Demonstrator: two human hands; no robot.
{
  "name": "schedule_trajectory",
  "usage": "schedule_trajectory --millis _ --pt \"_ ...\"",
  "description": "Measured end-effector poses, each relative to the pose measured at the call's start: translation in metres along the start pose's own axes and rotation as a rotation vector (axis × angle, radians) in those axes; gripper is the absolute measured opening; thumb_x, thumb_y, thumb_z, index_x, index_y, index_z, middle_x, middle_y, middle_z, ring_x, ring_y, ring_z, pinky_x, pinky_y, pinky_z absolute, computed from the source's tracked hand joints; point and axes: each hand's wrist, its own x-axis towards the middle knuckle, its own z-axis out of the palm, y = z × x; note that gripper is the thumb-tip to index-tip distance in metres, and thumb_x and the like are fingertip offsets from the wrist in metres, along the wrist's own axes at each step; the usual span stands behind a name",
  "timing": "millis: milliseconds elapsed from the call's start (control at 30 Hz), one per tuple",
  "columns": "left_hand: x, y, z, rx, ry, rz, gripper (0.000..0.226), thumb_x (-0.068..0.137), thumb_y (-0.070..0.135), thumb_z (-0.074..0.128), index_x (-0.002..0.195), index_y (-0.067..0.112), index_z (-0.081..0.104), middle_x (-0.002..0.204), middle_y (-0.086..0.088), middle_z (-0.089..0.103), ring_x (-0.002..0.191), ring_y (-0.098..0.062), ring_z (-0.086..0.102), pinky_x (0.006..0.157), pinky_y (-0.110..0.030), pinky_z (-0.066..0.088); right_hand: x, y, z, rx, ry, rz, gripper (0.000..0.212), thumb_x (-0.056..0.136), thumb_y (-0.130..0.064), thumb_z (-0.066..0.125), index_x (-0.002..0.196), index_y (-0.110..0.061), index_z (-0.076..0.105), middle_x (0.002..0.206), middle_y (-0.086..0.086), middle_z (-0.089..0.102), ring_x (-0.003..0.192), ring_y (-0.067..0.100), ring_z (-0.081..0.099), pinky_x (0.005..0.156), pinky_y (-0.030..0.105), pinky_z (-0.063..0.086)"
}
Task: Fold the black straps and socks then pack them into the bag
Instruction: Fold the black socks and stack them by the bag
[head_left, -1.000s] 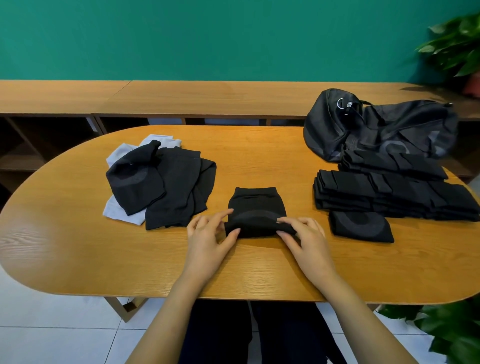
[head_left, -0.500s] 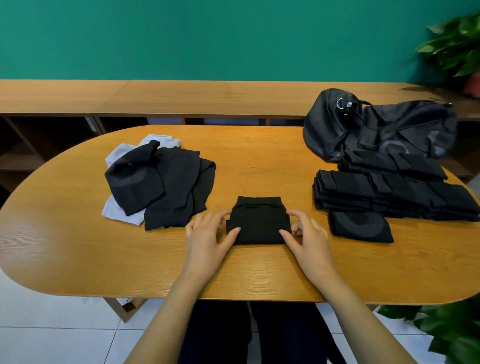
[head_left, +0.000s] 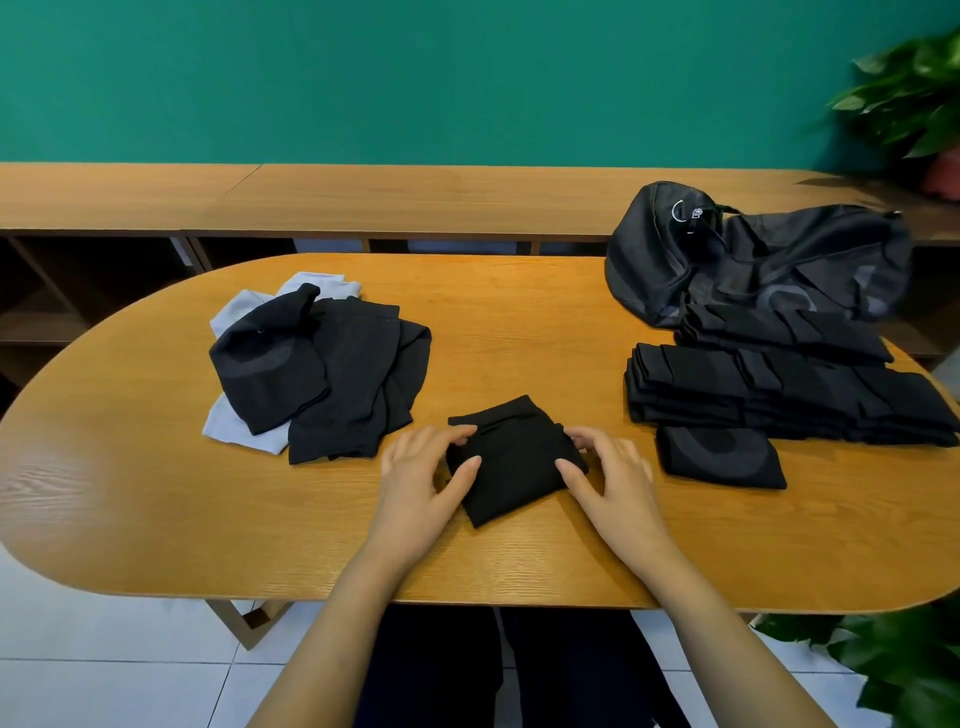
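1. Teal wall (head_left: 467, 78) and a long wooden bench (head_left: 363, 197) back the head view, the only one given. In front stands an oval wooden table (head_left: 156, 519), with a leafy plant (head_left: 904, 88) at the far right.
2. Near the table's centre sits the folded black piece (head_left: 511, 462), a compact packet turned askew with one corner toward the person.
3. The left hand (head_left: 421, 478) pinches its left edge, thumb on top and fingers curled at the far corner. The right hand (head_left: 610, 478) pinches the right edge likewise, thumb on the cloth and fingers bent round the side. I cannot tell whether the packet is raised off the wood.
4. Just beyond the left hand, the unfolded pile (head_left: 332, 374) of black pieces sprawls over pale grey cloth (head_left: 228, 431). On the right, the folded stack (head_left: 779, 395) lies in rows, with a ring-patterned piece (head_left: 719, 457) in front of it, near the right hand. The black bag (head_left: 753, 260) slumps behind the stack and touches it. Its opening does not show.
5. My reading: this fold is nearly done and the packet belongs with the stack. If either pinch slackens, the stretchy cloth could spring open. A careless carry could nudge the ring-patterned piece or disturb the rows, which reach close to the table's right end. The collapsed bag may crumple folded pieces when they are pushed in.
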Motion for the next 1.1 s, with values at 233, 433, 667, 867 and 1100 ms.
schedule_trajectory --millis 233,433,667,867,1100 --pt "0.000 -0.004 0.003 0.106 -0.127 0.062 0.041 0.084 0.061 0.045 0.119 0.047 0.060 0.110 0.045 0.045 0.124 0.011 0.033 0.120 -0.036 -0.004 0.002 0.006 0.002 0.031 -0.039 0.045 0.048 0.096 -0.046 0.050 0.141 -0.046 0.034 0.128 -0.021 0.051 0.125 0.003 0.036 0.106 0.031 0.024" --pt "0.000 0.000 0.002 0.124 -0.111 0.049 0.049 0.081 0.068 0.041 0.119 0.045 0.061 0.106 0.048 0.040 0.124 0.009 0.033 0.118 -0.032 -0.013 0.002 0.009 0.003 0.093 0.024 0.091 0.040 0.091 -0.036 0.062 0.127 -0.043 0.045 0.093 -0.012 0.055 0.100 0.013 0.050 0.095 0.043 0.043" --pt "-0.002 0.005 -0.001 0.072 -0.106 0.061 0.054 0.082 0.072 0.043 0.123 0.041 0.061 0.117 0.041 0.048 0.131 0.007 0.031 0.120 -0.038 -0.003 0.001 0.006 0.003 0.078 0.022 0.121 0.038 0.091 -0.030 0.064 0.124 -0.036 0.047 0.092 -0.010 0.053 0.097 0.015 0.049 0.085 0.037 0.046" --pt "-0.004 0.007 -0.003 0.153 -0.247 0.154 0.063 0.075 0.073 0.054 0.129 0.042 0.055 0.130 0.031 0.051 0.135 0.006 0.025 0.119 -0.036 -0.007 0.001 0.004 0.001 0.005 0.110 0.034 0.034 0.091 -0.025 0.065 0.124 -0.025 0.057 0.112 -0.012 0.052 0.110 0.010 0.043 0.092 0.031 0.042" --pt "-0.002 0.009 -0.003 0.123 -0.168 0.024 0.044 0.092 0.060 0.042 0.125 0.037 0.060 0.119 0.034 0.048 0.125 0.014 0.027 0.119 -0.031 -0.003 0.000 -0.003 -0.002 -0.119 -0.173 -0.060 0.073 0.069 -0.085 0.042 0.131 -0.048 0.049 0.133 -0.036 0.036 0.130 -0.008 0.021 0.111 0.029 0.013"
